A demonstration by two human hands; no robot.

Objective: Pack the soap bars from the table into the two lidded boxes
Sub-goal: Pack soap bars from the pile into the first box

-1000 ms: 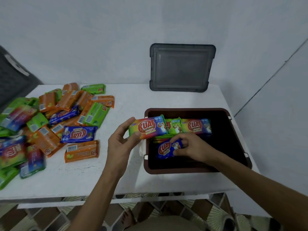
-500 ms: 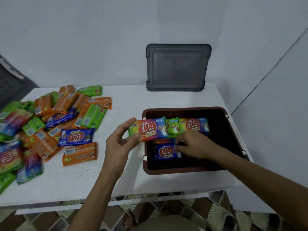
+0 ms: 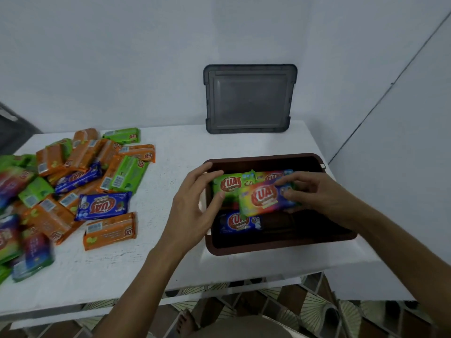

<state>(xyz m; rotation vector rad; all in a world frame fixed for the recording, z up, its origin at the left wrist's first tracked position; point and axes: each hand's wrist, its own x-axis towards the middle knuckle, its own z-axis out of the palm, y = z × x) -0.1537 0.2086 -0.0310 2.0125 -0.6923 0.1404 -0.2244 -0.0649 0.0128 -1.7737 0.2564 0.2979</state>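
Your right hand (image 3: 317,193), fingers (image 3: 296,178) pinching rainbow soap bar (image 3: 262,200) over brown box (image 3: 280,248), your left hand (image 3: 192,208), fingers spread, at its left rim

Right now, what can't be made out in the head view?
All in the head view:
- Back row in the brown box: partly hidden by the right hand and the rainbow soap bar its fingers hold; count unclear.
- Left part of the soap pile: blurred, cut off by the frame edge.
- The dark object far left: cut off; whether it is a second box, cannot tell.
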